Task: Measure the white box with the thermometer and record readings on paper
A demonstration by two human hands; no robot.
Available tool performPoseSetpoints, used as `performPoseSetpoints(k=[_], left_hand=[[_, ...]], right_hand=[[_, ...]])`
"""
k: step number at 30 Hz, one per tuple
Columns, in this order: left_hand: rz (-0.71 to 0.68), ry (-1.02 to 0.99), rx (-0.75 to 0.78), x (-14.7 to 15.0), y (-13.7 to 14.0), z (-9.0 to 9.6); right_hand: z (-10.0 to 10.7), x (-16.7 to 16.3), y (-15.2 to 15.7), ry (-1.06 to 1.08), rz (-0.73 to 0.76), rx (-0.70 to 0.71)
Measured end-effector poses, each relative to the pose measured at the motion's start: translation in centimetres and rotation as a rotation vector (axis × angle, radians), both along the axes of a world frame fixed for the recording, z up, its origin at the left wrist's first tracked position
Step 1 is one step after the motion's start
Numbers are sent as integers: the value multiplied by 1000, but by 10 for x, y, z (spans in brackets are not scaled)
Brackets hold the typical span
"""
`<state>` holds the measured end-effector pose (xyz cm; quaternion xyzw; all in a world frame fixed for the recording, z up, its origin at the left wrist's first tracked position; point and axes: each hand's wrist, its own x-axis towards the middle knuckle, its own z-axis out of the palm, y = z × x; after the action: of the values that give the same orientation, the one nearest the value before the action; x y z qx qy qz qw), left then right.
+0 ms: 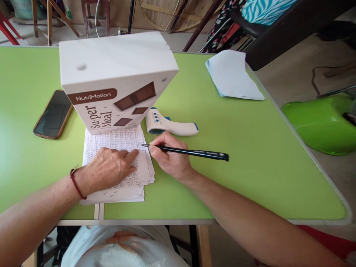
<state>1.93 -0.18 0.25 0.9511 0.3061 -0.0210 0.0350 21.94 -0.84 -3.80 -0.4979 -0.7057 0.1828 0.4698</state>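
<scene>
My right hand [172,157] pinches a long black pen [198,152], its tip on the right edge of a handwritten sheet [116,140], beside a small drawn oval. My left hand [109,168] lies on the same sheet, index finger stretched toward the pen tip and the other fingers loosely bent under. A red cord bracelet [75,184] circles the left wrist. More paper [125,194] pokes out below the written sheet. The white NutriMotion box [119,55] stands at the sheet's top edge. Just past my right hand is a white and blue infrared thermometer [172,125].
A smartphone [52,114] in a brown case lies left of the box. Folded white papers [232,74] rest at the far right of the green table [236,193]. Beyond its right edge is a bright green plastic object [319,126]. Stools [96,15] stand behind.
</scene>
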Motion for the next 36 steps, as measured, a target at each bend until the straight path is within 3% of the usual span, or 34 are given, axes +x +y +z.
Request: performPoseSetpoints(k=[14,17,20,23,26,29,32,34,36], left_hand=[[12,23,-50,1,1,2],[16,16,-46,0,0,0],[5,-7,-31,-1,0,-4],[-47,-156,41,-5,3,-5],[-51,-573,185,-13,11,3],[90,-962,451,-25,21,14],[382,-1078,669,-35,31,18],[543,-1058,622,-39,38,14],[562,-972,392,-41,46,5]], right_hand=[[2,0,-1,-22,19,-24],[4,2,-3,-9,-28,74],[10,10,-3,-117,-22,268],[15,22,-2,-363,-14,350],[18,31,-4,-614,-33,260],[18,33,-11,-787,52,175],[17,33,-15,-849,128,143],[16,35,-11,-810,146,159],[12,39,-3,-727,59,193]])
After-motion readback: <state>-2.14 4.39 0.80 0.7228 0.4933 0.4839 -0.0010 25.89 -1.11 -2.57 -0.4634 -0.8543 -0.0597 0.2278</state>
